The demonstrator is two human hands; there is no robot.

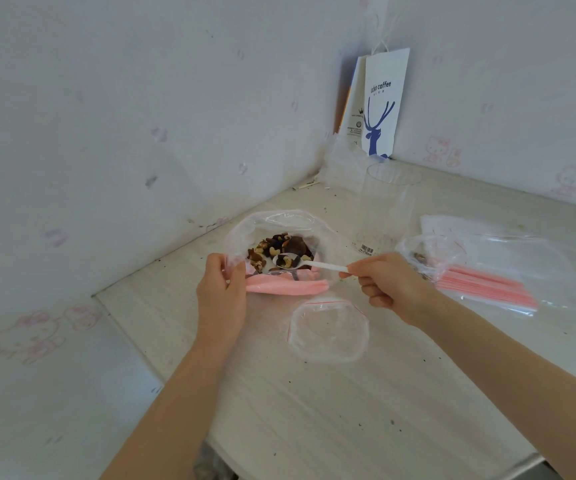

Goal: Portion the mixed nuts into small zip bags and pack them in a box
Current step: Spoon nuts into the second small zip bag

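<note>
Low in the frame, two bare forearms reach up across the pale table (348, 417). Just below centre, an open small zip bag (328, 329) stands with its mouth spread wide, lying between the two hands and slightly nearer than them.

Left of centre, the left hand (220, 292) grips the near edge of the large bag (286, 223), thumb and fingers curled over the plastic. Right of centre, the right hand (390, 285) pinches the handle end of a white spoon (314, 264). The spoon's bowl carries a few nuts and sits over the large bag's open mouth. The mixed nuts (274, 245) are heaped inside that bag, just beyond the left hand's fingertips.

At the right, a second small bag (432, 251) holds a few nuts beside a stack of flat zip bags (487, 284). Farther back stands a clear cup (388, 206), and in the upper-right corner a paper bag (381, 105) leans against the wall.
</note>
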